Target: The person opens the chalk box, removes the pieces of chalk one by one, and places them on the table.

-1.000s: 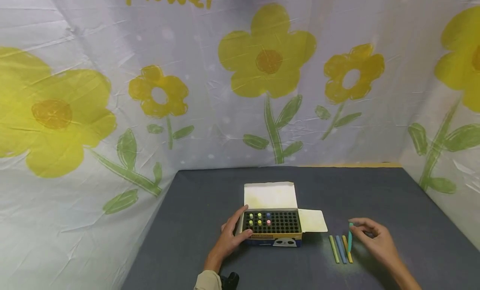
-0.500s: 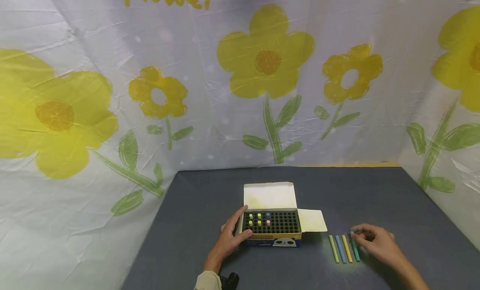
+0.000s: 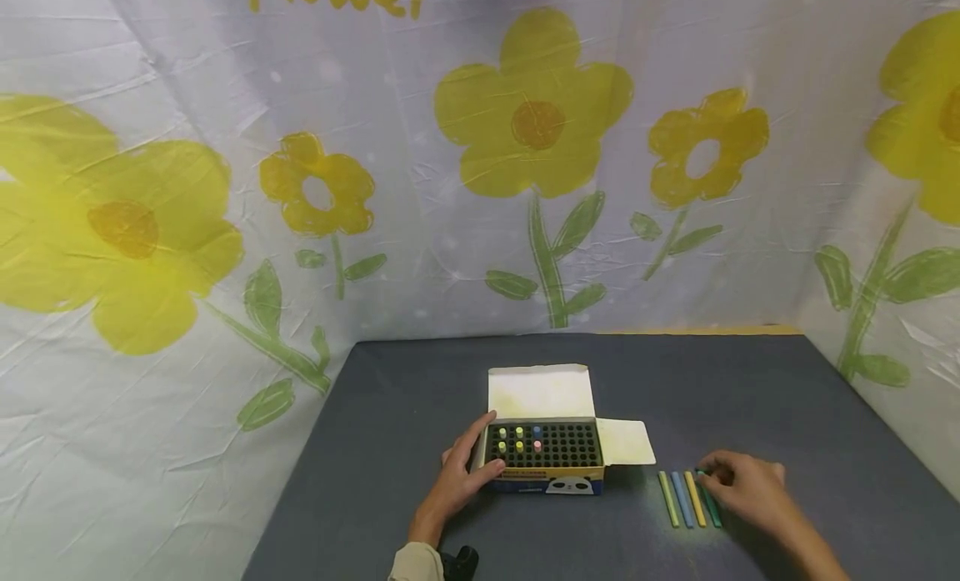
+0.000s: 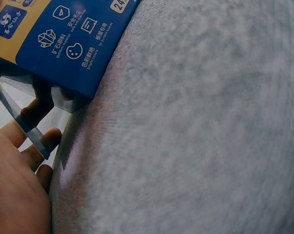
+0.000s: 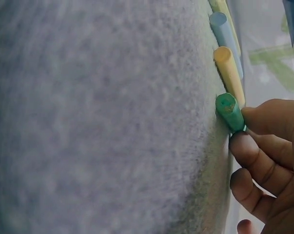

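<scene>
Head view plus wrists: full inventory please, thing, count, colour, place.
chalk box: 1, blue and yellow, lid flaps open, middle of the table
chalk sticks in the box: about six, yellow, blue and pink, upright in the left holes of the black tray
loose chalk sticks: 4, yellow, blue, orange, green, side by side right of the box
green chalk: 1, rightmost of the row, lying on the table
table: 1, dark grey cloth top
backdrop: 1, white with yellow flowers, behind and at both sides
left hand: holds the box's left side
right hand: fingers on the green chalk
</scene>
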Motion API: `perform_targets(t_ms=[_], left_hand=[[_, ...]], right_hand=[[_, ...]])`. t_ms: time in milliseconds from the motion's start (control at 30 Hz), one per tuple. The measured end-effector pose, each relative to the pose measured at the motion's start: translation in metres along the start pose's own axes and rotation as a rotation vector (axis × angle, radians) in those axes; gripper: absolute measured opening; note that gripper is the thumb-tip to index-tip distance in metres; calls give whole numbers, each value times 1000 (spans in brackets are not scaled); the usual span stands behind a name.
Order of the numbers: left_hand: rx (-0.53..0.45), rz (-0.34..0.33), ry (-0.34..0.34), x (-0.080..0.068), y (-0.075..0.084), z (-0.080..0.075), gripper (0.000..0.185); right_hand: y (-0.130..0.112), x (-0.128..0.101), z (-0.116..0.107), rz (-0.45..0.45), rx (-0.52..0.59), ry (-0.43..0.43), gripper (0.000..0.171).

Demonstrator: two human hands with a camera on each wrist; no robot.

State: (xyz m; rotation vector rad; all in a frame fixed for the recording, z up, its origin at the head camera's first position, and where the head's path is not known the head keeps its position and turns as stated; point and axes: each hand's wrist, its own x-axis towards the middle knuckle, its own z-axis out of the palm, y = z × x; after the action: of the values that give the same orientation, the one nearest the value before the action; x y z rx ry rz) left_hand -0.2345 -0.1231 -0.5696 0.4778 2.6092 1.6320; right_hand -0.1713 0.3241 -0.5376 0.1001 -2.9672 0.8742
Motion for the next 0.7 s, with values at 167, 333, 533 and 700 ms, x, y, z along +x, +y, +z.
perform_targets(t_ms=[167, 333, 533, 700], left_hand=[[-11, -7, -2, 0, 0, 0, 71], [-30, -1, -17, 0, 0, -1, 71], [-20, 3, -22, 0, -3, -1, 71], [-26, 12, -18, 1, -1, -1, 71]], right_hand=[[-1, 1, 0, 17, 23, 10, 16], [-5, 2, -4, 46, 138, 56, 23], [-18, 5, -9, 40, 256, 102, 33], [-38, 11, -11, 64, 385, 98, 42]])
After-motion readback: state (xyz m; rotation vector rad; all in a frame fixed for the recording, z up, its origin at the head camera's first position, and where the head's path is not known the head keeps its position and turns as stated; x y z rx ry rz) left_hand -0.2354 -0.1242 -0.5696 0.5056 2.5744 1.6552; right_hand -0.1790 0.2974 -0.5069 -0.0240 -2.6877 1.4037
